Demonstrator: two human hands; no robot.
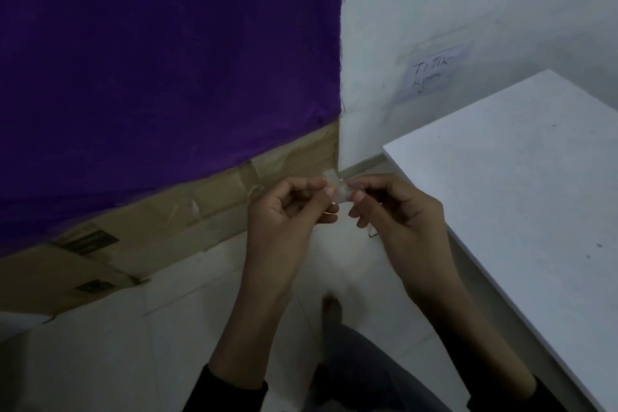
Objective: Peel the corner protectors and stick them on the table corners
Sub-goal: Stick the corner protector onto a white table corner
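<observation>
Dim room, head view only: purple cloth (167, 77) fills 9 to 12 o'clock, taped cardboard (200, 210) below it, white wall with a handwritten note (431, 72) at 1 o'clock. White table (535, 194) occupies 3 o'clock, its near corner (385, 147) bare. Corner protector (337, 189), small and translucent, sits just above frame centre, held between both hands over the floor, near that corner but apart from it. Left hand (287, 207) pinches its left end; right hand (398, 207) pinches the right end, other fingers curled. Likely a two-handed hold to work the backing loose. Long axis seems to run 11 to 5 o'clock; the facing is too blurred to tell.
</observation>
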